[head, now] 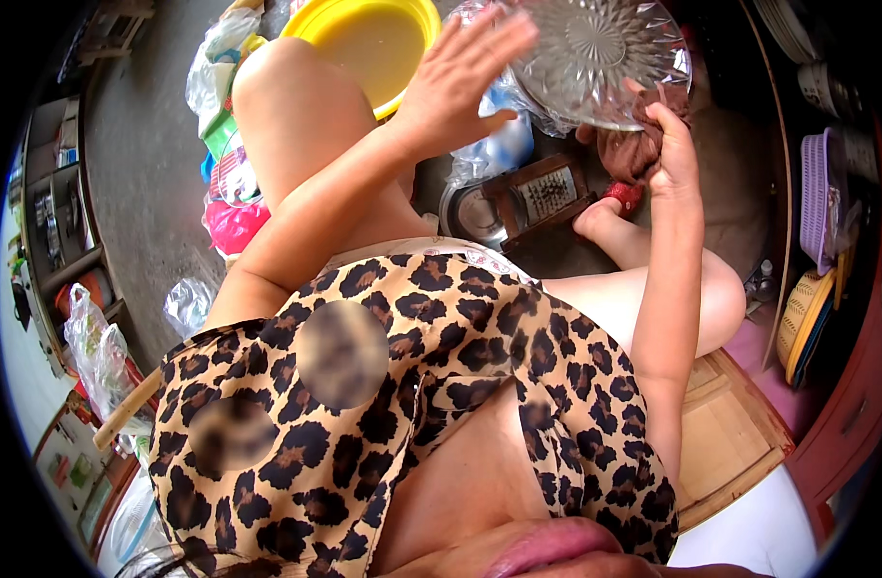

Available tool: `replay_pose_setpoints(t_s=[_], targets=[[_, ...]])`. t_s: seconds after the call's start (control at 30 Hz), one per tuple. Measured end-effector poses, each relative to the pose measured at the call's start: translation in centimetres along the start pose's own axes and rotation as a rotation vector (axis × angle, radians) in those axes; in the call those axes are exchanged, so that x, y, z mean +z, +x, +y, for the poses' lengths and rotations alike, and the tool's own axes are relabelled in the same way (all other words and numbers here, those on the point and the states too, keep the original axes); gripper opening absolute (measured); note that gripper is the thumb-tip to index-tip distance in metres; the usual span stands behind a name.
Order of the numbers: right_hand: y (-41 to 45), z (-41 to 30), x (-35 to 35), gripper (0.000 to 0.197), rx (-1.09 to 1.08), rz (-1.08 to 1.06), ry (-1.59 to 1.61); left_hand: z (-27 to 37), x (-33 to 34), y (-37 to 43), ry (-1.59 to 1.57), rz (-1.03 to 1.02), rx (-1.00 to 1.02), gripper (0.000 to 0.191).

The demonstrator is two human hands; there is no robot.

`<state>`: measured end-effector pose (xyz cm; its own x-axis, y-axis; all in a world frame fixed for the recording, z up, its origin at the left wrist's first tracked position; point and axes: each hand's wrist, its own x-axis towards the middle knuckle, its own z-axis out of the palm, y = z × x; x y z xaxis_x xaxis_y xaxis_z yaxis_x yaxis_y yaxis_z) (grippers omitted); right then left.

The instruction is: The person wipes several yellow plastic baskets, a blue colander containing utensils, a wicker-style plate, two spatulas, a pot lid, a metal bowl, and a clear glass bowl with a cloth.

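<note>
My right hand grips a brown cloth together with the near right rim of a clear cut-glass plate. The plate is tilted, with its radiating pattern in view, and its far edge is cut off by the picture's top. My left hand is raised with its fingers spread, just left of the plate, and holds nothing. Beyond my left knee stands a yellow plastic basin holding cloudy liquid. Below the plate, a wooden-framed grater leans over a round metal pan on the floor.
Plastic bags and a pink bag lie beside my left leg. A blue-and-white bag is under the plate. Shelves line the far left. At right are a purple basket, a yellow woven basket and a wooden panel.
</note>
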<state>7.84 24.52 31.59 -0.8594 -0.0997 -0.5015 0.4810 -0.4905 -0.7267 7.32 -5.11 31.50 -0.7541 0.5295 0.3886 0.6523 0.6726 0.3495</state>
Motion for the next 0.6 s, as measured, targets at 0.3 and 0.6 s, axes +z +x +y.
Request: replay_pose_setpoints(t_s=[0.3,0.6], targets=[[-3.7,0.7,1.1,0.04,0.103,-0.106,-0.257,0.7,2.0,-3.0,0.025,-0.248,0.38,0.073],[-1.7,-2.9,0.8,0.027,-0.258,0.159,-0.128,2.0,1.3,-0.6,-1.526,-0.363,-0.61,0.052]])
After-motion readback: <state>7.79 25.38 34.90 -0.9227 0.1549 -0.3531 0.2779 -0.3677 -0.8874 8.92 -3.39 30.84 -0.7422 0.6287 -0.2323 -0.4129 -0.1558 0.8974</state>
